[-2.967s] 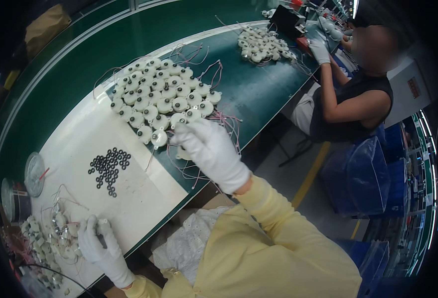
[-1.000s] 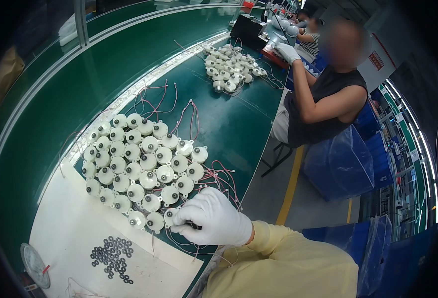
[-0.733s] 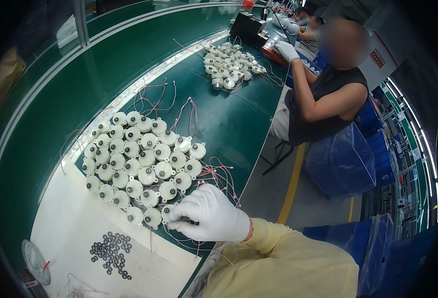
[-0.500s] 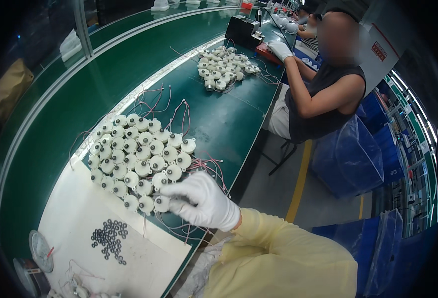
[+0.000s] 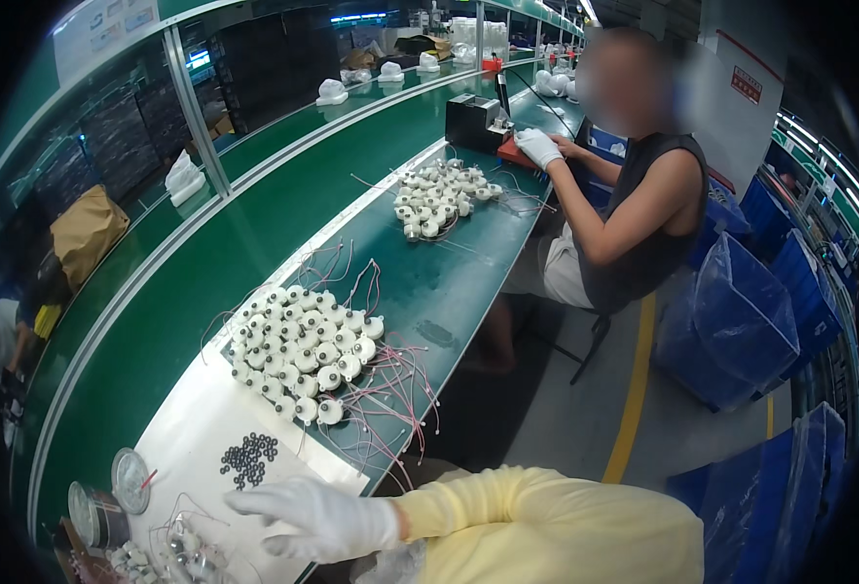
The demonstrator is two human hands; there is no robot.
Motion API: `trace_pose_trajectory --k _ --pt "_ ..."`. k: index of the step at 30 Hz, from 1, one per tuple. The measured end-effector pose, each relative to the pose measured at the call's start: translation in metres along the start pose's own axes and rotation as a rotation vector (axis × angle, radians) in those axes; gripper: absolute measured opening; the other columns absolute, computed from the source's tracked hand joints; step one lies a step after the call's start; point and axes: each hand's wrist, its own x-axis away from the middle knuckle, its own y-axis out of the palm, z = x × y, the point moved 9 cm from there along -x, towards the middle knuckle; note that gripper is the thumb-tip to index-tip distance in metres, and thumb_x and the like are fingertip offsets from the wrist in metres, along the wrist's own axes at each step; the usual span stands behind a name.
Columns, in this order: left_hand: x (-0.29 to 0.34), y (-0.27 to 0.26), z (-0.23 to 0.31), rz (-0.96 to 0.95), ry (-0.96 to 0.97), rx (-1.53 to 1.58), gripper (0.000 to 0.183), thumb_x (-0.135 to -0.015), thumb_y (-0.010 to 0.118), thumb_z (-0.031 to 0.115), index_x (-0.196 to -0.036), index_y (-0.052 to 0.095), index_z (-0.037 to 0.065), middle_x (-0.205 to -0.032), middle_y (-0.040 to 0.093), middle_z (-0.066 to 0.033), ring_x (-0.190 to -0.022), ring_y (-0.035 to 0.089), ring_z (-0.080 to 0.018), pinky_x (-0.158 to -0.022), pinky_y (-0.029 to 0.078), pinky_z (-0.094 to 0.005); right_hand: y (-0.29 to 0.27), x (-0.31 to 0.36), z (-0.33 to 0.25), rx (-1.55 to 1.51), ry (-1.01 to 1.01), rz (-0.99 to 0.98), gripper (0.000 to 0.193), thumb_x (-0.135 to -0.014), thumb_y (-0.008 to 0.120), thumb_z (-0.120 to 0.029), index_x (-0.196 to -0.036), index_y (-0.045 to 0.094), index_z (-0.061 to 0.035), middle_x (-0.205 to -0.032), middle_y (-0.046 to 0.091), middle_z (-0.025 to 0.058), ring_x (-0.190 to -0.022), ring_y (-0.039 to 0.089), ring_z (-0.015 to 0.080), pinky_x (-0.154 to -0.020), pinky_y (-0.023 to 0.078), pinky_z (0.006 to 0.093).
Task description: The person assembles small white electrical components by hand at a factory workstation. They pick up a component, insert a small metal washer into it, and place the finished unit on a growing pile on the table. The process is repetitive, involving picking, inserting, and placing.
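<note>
Green table (image 5: 254,234) curves up the frame, white motors (image 5: 303,350) clustered at centre. My right hand (image 5: 317,516), lower left, hovers with fingers (image 5: 249,503) released over white paper (image 5: 196,438), near black rings (image 5: 249,459); left hand unseen.

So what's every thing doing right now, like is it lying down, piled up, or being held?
right hand: gloved, fingers spread, over the white sheet, holding nothing.
left hand: not in view.
white round parts: packed in a cluster on the bench, wires trailing out.
small black rings: loose heap on the white sheet.
round tin: open, its lid lying beside it.
second cluster of white parts: grouped farther along, by a co-worker's gloved hand.
</note>
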Motion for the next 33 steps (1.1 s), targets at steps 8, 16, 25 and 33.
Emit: trace_pose_trajectory --k 8,16,25,33 --pt "0.0 0.006 0.017 -0.189 0.084 -0.042 0.043 -0.099 0.064 0.015 -0.134 0.052 -0.007 -0.129 0.059 -0.0244 -0.114 0.061 -0.0384 -0.097 0.052 -0.0436 0.126 0.018 0.046 -0.505 0.16 -0.132 0.059 -0.103 0.06 -0.023 -0.154 0.038 -0.0025 -0.14 0.058 0.0172 -0.129 0.058 0.028 -0.107 0.047 0.0362" --pt "0.027 0.002 -0.01 0.091 0.058 0.219 0.032 -0.096 0.061 0.002 -0.126 0.064 -0.006 -0.127 0.062 -0.0297 -0.127 0.056 -0.0421 -0.104 0.048 -0.0426 0.121 0.016 0.026 -1.031 0.644 -0.415 0.062 -0.105 0.059 -0.032 -0.156 0.037 -0.0041 -0.142 0.053 0.0081 -0.128 0.05 0.0135 -0.108 0.042 0.028" --pt "0.036 0.012 0.016 -0.274 -0.036 0.047 0.061 -0.103 0.06 0.021 -0.15 0.036 -0.01 -0.151 0.043 -0.0287 -0.14 0.043 -0.0414 -0.111 0.042 -0.0495 0.129 0.031 0.047 -1.189 0.921 -0.437 0.065 -0.109 0.044 -0.05 -0.155 0.035 -0.0062 -0.134 0.06 0.0058 -0.12 0.055 0.0135 -0.101 0.048 0.0293" --pt "0.039 0.023 0.005 -0.351 0.058 -0.226 0.058 -0.098 0.065 0.017 -0.147 0.042 -0.006 -0.151 0.043 -0.0267 -0.139 0.042 -0.0433 -0.115 0.037 -0.0479 0.125 0.027 0.068 -0.962 0.694 -0.066 0.055 -0.108 0.044 -0.047 -0.14 0.047 -0.0027 -0.114 0.064 0.0051 -0.098 0.062 0.0144 -0.091 0.052 0.0307"
